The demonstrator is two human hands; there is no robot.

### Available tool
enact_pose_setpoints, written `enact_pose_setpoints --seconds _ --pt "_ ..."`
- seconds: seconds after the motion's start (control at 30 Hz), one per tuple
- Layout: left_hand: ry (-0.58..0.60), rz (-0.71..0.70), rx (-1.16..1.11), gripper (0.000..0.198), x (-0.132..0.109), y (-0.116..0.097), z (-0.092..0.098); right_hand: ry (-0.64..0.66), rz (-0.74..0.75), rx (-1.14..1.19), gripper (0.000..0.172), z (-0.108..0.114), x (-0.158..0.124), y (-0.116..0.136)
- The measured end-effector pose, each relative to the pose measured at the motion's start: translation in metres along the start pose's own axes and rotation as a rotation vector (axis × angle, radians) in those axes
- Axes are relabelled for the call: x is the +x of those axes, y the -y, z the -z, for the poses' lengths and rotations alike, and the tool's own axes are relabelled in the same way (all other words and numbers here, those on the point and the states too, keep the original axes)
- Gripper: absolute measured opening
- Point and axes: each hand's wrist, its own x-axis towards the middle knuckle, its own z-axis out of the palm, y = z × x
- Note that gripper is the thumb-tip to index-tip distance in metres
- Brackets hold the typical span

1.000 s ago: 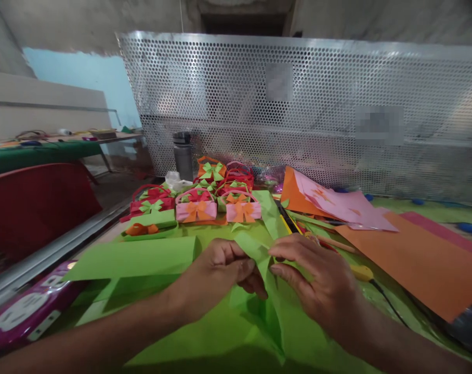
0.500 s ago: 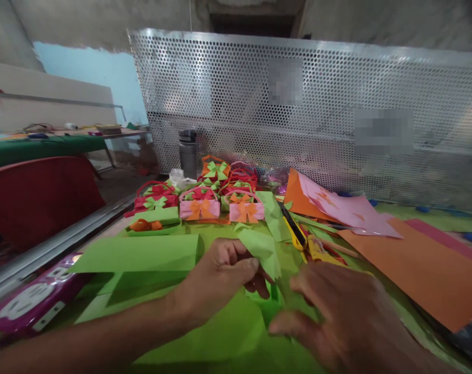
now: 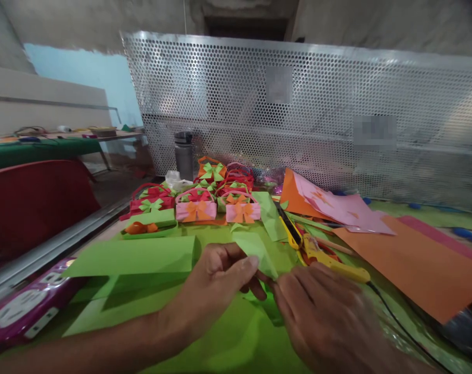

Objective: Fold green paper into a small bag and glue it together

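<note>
Right hand [image 3: 322, 306] has swung back to the folded green paper [image 3: 256, 248], putting both hands at it: left hand [image 3: 216, 275] pinching it, right's grip hidden, can't tell, piece between them before pink bow-fronted handbags [image 3: 197, 210].

This looks like a craft workshop in a roughly finished building: small bow-trimmed bags [image 3: 196, 212] stand in rows near an orange sheet [image 3: 419, 259] and a corded yellow glue gun [image 3: 337, 265], with a perforated metal screen [image 3: 236, 78] and bare concrete wall [image 3: 356, 23] behind.
</note>
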Motion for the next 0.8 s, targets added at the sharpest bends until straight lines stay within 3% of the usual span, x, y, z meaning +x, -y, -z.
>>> enact_pose_setpoints --seconds 0.27,0.6,0.8 --pt "-0.031 0.094 0.184 0.041 -0.0008 -0.0013 0.0009 -0.016 0.009 -0.009 0.025 0.0007 0.0003 0.0005" --pt "-0.019 0.030 0.242 0.035 -0.0015 -0.0019 -0.0035 -0.018 -0.001 0.022 0.027 -0.0034 0.0000 0.0016" --pt "0.002 0.063 0.279 0.039 0.0000 -0.0001 -0.0039 -0.041 -0.007 0.065 0.026 -0.0057 -0.0011 0.0018"
